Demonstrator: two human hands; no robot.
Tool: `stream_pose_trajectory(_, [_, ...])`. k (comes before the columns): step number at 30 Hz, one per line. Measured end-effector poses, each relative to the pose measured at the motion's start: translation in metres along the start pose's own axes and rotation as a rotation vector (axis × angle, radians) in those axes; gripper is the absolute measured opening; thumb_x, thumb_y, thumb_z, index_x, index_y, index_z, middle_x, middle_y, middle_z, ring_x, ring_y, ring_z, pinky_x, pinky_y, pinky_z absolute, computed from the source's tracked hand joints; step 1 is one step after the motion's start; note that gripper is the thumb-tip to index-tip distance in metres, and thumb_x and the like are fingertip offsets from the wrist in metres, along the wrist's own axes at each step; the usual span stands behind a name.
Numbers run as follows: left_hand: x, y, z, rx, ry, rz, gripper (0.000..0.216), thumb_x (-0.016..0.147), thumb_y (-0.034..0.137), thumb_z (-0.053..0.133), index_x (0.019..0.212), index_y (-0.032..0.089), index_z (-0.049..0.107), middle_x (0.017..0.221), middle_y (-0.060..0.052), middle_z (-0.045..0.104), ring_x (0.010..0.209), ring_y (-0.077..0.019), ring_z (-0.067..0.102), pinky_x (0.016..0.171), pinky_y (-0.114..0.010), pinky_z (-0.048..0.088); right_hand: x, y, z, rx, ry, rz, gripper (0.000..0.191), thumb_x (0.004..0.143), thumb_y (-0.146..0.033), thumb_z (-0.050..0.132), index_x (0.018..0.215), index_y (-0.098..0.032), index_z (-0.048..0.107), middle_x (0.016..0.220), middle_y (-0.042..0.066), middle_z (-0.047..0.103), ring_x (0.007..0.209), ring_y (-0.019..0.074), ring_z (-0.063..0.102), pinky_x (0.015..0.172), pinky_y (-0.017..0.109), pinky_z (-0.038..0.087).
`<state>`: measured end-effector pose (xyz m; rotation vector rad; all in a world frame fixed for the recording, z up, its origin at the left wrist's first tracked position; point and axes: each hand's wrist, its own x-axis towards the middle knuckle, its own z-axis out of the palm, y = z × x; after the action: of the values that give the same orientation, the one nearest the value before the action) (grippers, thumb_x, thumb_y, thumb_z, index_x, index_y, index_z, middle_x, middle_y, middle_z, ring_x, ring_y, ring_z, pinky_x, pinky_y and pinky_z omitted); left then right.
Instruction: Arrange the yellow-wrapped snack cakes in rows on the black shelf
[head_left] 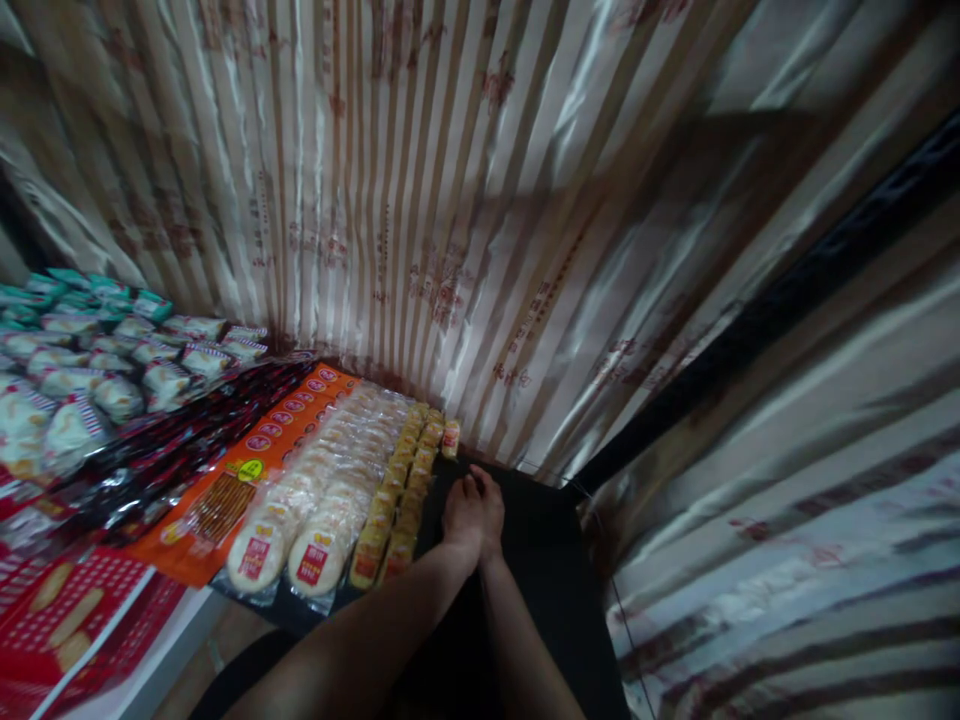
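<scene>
My left hand (pixel 459 522) and my right hand (pixel 491 515) lie close together, touching, on a black shelf surface (pixel 544 560). I see them from the back, with the fingers curled downward and pressed together; anything inside them is hidden. They sit just right of a double row of small yellow snack packs (pixel 405 480). Left of that row are two rows of round rice crackers (pixel 315 555) in clear wrap with red labels.
Further left lie orange flat packs (pixel 247 470), dark red packs (pixel 172 440), white and green bagged snacks (pixel 82 385) and red boxes (pixel 67 610) at the lower left. A shiny striped sheet (pixel 465 200) hangs behind and to the right.
</scene>
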<state>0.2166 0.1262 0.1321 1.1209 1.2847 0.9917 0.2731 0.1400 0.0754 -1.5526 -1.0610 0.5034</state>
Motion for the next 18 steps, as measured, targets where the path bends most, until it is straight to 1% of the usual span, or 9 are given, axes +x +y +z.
stream_pose_trajectory(4, [-0.043, -0.003, -0.002, 0.056, -0.008, 0.001, 0.020, 0.083, 0.027, 0.051, 0.099, 0.022, 0.063, 0.107, -0.011, 0.061, 0.114, -0.0275, 0.049, 0.091, -0.034, 0.039, -0.035, -0.008, -0.028, 0.013, 0.002, 0.049, 0.040, 0.063, -0.037, 0.050, 0.094, -0.016, 0.066, 0.101, 0.010, 0.063, 0.095, 0.0224, 0.058, 0.090, 0.037, 0.042])
stream_pose_trajectory(8, [-0.098, -0.010, -0.012, 0.095, -0.031, 0.033, 0.018, 0.082, 0.028, 0.051, 0.096, 0.024, 0.063, 0.106, -0.008, 0.061, 0.113, -0.0249, 0.049, 0.095, -0.033, 0.037, -0.083, -0.026, -0.058, 0.005, 0.020, 0.078, 0.038, 0.068, -0.037, 0.047, 0.095, -0.016, 0.065, 0.103, 0.011, 0.063, 0.093, 0.0230, 0.058, 0.087, 0.037, 0.044])
stream_pose_trajectory(9, [-0.113, -0.012, -0.016, 0.105, -0.044, 0.049, 0.018, 0.082, 0.029, 0.051, 0.095, 0.024, 0.063, 0.106, -0.008, 0.061, 0.110, -0.0236, 0.051, 0.095, -0.031, 0.037, -0.096, -0.030, -0.066, 0.003, 0.016, 0.073, 0.037, 0.069, -0.037, 0.047, 0.096, -0.017, 0.065, 0.104, 0.011, 0.063, 0.094, 0.0228, 0.058, 0.086, 0.036, 0.045])
stream_pose_trajectory(11, [-0.141, -0.018, -0.028, 0.132, -0.075, 0.069, 0.021, 0.084, 0.032, 0.047, 0.093, 0.022, 0.062, 0.102, -0.008, 0.062, 0.099, -0.0209, 0.056, 0.091, -0.030, 0.041, -0.126, -0.035, -0.079, 0.004, 0.005, 0.056, 0.035, 0.074, -0.036, 0.046, 0.097, -0.019, 0.065, 0.105, 0.010, 0.063, 0.094, 0.0220, 0.059, 0.083, 0.034, 0.047])
stream_pose_trajectory(13, [-0.168, -0.028, -0.041, 0.175, -0.145, 0.152, 0.025, 0.086, 0.034, 0.042, 0.097, 0.021, 0.060, 0.102, -0.007, 0.061, 0.095, -0.0183, 0.057, 0.088, -0.029, 0.043, -0.156, -0.032, -0.091, -0.010, -0.022, 0.010, 0.033, 0.077, -0.035, 0.045, 0.098, -0.020, 0.065, 0.105, 0.009, 0.063, 0.095, 0.0215, 0.059, 0.082, 0.034, 0.048])
stream_pose_trajectory(15, [-0.191, -0.041, -0.057, 0.224, -0.227, 0.241, 0.027, 0.086, 0.032, 0.040, 0.099, 0.019, 0.059, 0.104, -0.008, 0.060, 0.097, -0.0170, 0.056, 0.088, -0.028, 0.043, -0.187, -0.021, -0.099, -0.051, -0.064, -0.067, 0.031, 0.078, -0.033, 0.045, 0.095, -0.021, 0.067, 0.101, 0.008, 0.065, 0.094, 0.0212, 0.060, 0.084, 0.035, 0.048])
stream_pose_trajectory(16, [-0.201, -0.048, -0.065, 0.258, -0.265, 0.253, 0.027, 0.085, 0.030, 0.040, 0.099, 0.017, 0.059, 0.103, -0.008, 0.060, 0.096, -0.0167, 0.056, 0.088, -0.027, 0.043, -0.201, -0.014, -0.102, -0.082, -0.089, -0.104, 0.029, 0.077, -0.030, 0.045, 0.094, -0.021, 0.067, 0.098, 0.008, 0.067, 0.093, 0.0209, 0.060, 0.084, 0.035, 0.048])
stream_pose_trajectory(18, [-0.215, -0.065, -0.080, 0.347, -0.350, 0.211, 0.027, 0.082, 0.026, 0.042, 0.101, 0.016, 0.059, 0.102, -0.008, 0.061, 0.095, -0.0166, 0.056, 0.088, -0.028, 0.043, -0.227, 0.000, -0.106, -0.155, -0.172, -0.134, 0.030, 0.074, -0.024, 0.044, 0.092, -0.022, 0.068, 0.095, 0.007, 0.068, 0.090, 0.0202, 0.062, 0.083, 0.034, 0.049])
